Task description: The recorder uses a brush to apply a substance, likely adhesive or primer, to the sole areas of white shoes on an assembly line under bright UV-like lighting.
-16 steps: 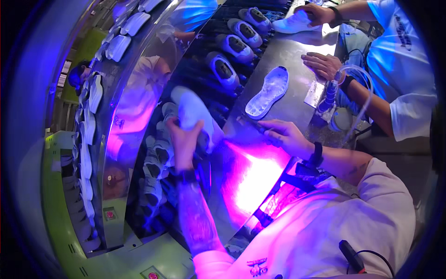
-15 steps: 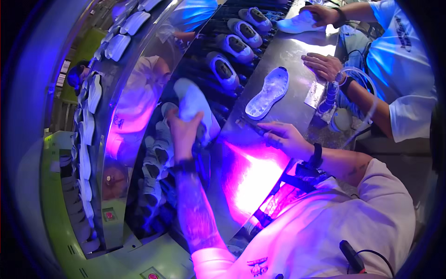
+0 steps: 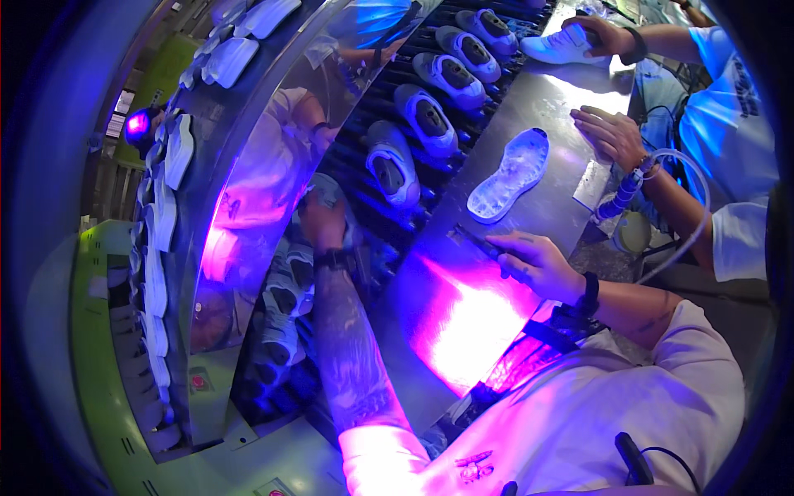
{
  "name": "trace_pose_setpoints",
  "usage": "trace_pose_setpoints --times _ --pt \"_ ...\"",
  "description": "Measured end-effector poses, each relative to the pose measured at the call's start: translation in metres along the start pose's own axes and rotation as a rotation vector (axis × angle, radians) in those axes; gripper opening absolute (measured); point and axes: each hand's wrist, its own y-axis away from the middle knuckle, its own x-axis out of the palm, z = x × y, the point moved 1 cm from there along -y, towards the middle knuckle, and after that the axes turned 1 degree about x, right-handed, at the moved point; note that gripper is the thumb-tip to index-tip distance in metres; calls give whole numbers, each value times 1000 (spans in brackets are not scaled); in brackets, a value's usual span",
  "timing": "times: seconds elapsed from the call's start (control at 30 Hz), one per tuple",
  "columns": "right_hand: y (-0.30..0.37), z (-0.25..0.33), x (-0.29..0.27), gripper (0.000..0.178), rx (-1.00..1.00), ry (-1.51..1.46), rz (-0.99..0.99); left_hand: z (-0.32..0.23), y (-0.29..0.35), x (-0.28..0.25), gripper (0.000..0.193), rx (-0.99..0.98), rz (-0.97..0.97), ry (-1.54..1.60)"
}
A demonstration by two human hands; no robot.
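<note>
My left hand (image 3: 324,221) reaches over the row of shoes on the dark rollers, gripping a pale shoe (image 3: 329,188) at the row's near end; its fingers are partly hidden and blurred. A thin dark hand tool (image 3: 473,241) is held in my right hand (image 3: 536,263), just above the metal tabletop (image 3: 447,219). Its kind is too unclear to name. Beyond that tool, a white shoe sole (image 3: 509,178) lies hollow side up on the tabletop, apart from both hands.
Several shoes (image 3: 426,120) line the rollers. White soles (image 3: 157,285) hang on a rack behind the shiny panel (image 3: 273,157) at left. Across the table a co-worker's hand (image 3: 608,37) holds a white shoe (image 3: 562,45). A clear hose (image 3: 703,198) and a jar (image 3: 633,233) stand nearby.
My left hand has turned and lowered the pale shoe from above the table's edge to the roller row. The view has shifted slightly; my right hand still holds the dark tool.
</note>
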Motion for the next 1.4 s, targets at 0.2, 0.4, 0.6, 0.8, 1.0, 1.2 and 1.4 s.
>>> trace_pose_setpoints --times 0.2,0.4,0.6,0.8,1.0,1.2,1.4 --pt "1 3 -4 40 20 30 56 -59 47 -11 65 47 151 174" --pt "4 -7 -2 39 54 -137 9 -21 2 -24 67 -95 206 286" --pt "6 6 14 40 67 19 59 120 62 -23 75 -89 -72 137" --pt "6 -13 8 39 101 -68 -42 74 170 -94 64 -457 -221 1137" --pt "12 2 23 43 114 -27 82 100 325 -152 65 -550 -326 1653" --pt "42 106 78 35 -543 315 344 -3 411 -184 111 -1 -323 1143" --pt "59 89 125 32 -98 249 467 -46 479 -183 99 230 -373 381"
